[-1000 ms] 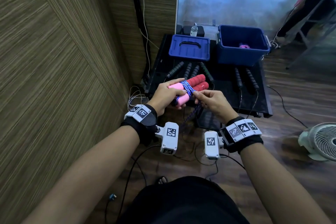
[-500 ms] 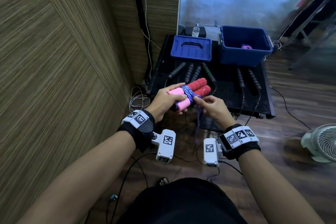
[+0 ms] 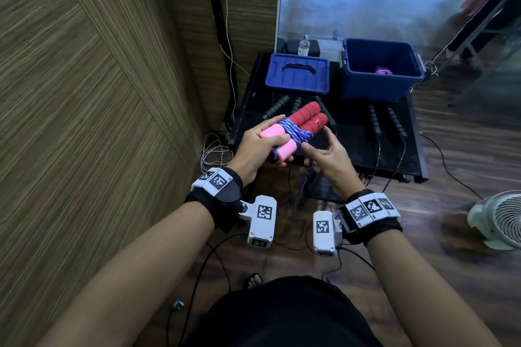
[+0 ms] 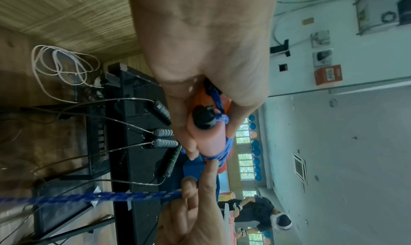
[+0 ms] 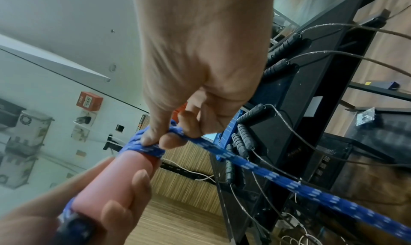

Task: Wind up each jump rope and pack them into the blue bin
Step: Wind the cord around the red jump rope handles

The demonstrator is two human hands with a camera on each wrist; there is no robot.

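Observation:
My left hand (image 3: 262, 144) grips the pink ends of a jump rope's two red-and-pink foam handles (image 3: 307, 118), held side by side. Blue speckled rope (image 3: 293, 131) is wound round their middle. My right hand (image 3: 324, 155) sits just right of the wrap. In the right wrist view its thumb and forefinger (image 5: 155, 139) pinch the rope at the wrap, and the loose tail (image 5: 289, 183) runs down towards the floor. The open blue bin (image 3: 380, 91) stands at the back right of the black table, with a wound pink rope (image 3: 383, 70) inside.
The bin's blue lid (image 3: 297, 73) lies left of the bin. Several black-handled jump ropes (image 3: 373, 121) lie unwound on the low black table (image 3: 366, 155). A wood-panelled wall stands at the left, with a white cable coil (image 3: 214, 149) at its foot. A white fan (image 3: 504, 220) stands on the floor at the right.
My right hand's fingers have spread and shifted slightly to the right of the wrap. My left hand still holds the handles, now a little higher.

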